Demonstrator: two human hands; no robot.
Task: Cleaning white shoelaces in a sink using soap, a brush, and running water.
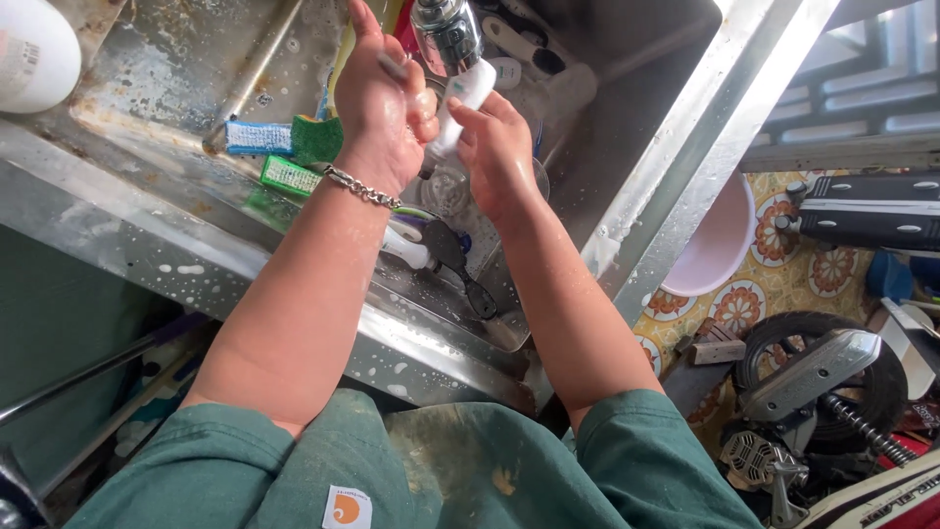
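Observation:
Both my hands are up under a chrome tap [446,34] over a steel sink [627,186]. My right hand [497,152] grips a white handle [460,103] of a utensil just below the tap. My left hand [380,108], with a chain bracelet [360,186] on the wrist, is raised beside it, fingers extended and touching the same white handle; a thin dark piece shows at its fingers. Both forearms are wet with droplets. Below my hands in the basin lie utensils with white handles [406,250] and a dark spatula [460,269].
A green sponge [315,137], a blue-white scrubber [257,137] and a green-white scrubber [289,174] lie on the sink's left ledge. A white container [34,49] stands top left. To the right are a pink basin [720,245], patterned floor tiles and a motorcycle wheel with exhaust [822,367].

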